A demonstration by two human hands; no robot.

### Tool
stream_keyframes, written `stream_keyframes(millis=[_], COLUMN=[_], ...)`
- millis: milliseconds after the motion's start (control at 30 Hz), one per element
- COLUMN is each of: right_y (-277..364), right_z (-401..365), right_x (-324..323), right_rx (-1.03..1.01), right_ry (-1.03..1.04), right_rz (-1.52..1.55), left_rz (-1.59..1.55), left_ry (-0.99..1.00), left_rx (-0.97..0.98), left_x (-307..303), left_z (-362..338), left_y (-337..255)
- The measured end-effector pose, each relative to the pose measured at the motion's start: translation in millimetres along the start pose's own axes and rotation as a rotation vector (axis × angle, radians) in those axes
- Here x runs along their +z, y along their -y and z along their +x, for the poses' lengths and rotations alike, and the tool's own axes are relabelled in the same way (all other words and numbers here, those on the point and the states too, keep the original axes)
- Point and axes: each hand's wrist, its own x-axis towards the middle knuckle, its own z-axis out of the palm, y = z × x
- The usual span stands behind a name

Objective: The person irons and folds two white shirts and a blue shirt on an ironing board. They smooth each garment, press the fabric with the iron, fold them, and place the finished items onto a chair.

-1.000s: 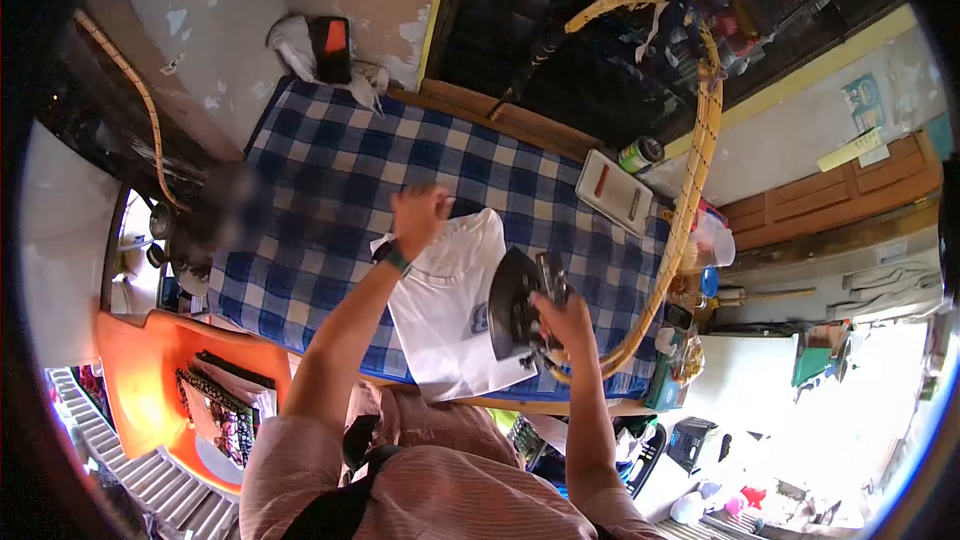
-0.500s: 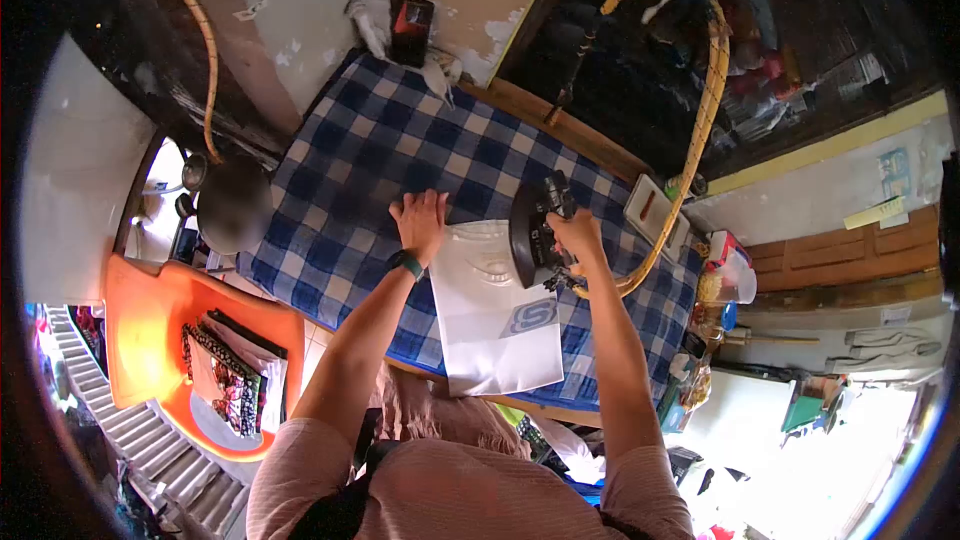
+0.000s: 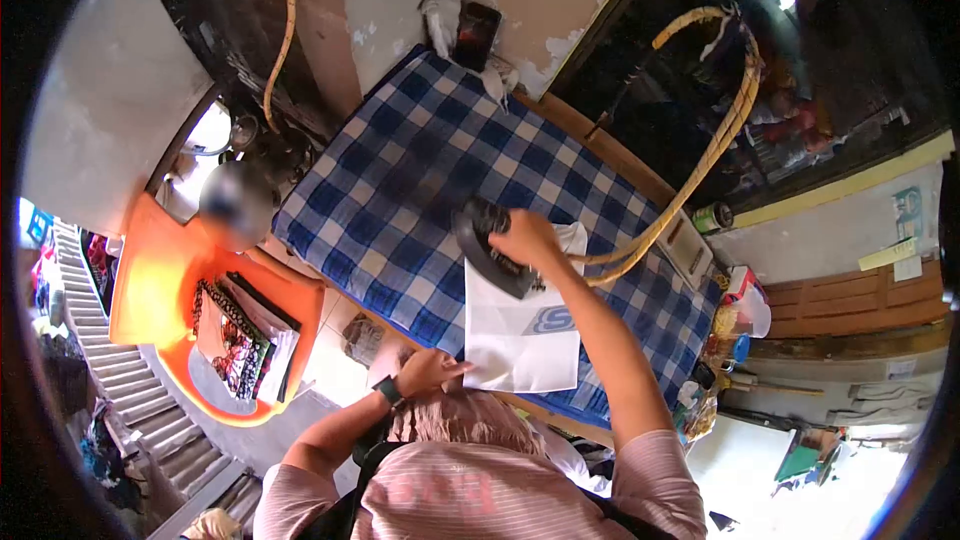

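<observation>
A white folded shirt (image 3: 520, 335) with a grey logo lies on a table covered by a blue-and-white checked cloth (image 3: 420, 170). My right hand (image 3: 528, 238) grips a dark clothes iron (image 3: 485, 245) set at the shirt's far left corner. A thick yellowish cord (image 3: 700, 165) runs from the iron up to the wall. My left hand (image 3: 428, 370), with a green watch on the wrist, rests at the shirt's near edge by the table's front, its fingers touching the fabric.
An orange plastic chair (image 3: 165, 300) with folded patterned clothes (image 3: 245, 340) stands left of the table. A can (image 3: 712, 217), a white tray and plastic containers (image 3: 745, 305) crowd the table's right end. A white cloth with a dark object (image 3: 470, 30) lies at the far corner. Stairs descend at left.
My right hand has slid the iron left across the top of the shirt. My left hand has drawn back from the shirt's far corner to its near edge. The view has tilted.
</observation>
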Motion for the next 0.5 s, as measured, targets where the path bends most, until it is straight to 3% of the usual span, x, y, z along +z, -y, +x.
stream_keyframes(millis=[67,233,300,433,500], right_y=[-8.8,-39.5,-65.2,-140.7,-191.2], right_z=[19.1,-31.1,-57.7,-104.4,-124.9], right_x=[-3.8,-29.4,-39.9,-34.1,-26.1], right_rx=[-0.039,-0.158,0.103,0.257,0.319], right_ry=[-0.104,-0.168,-0.013,-0.098,-0.204], right_rz=[-0.102,-0.094,0.144,0.130,0.328], left_rz=[-0.121,-0.375,-0.333,-0.351,-0.646], left_ry=[-0.059,-0.214,-0.244,-0.313,-0.407], left_rx=[-0.038,-0.038,-0.040,0.013,0.120], left_x=[25.0,51.7,53.8,74.9,86.7], left_z=[-4.5,-24.8,-28.1,-25.1,-25.1], left_y=[2.8,5.4,3.3,17.7,24.5])
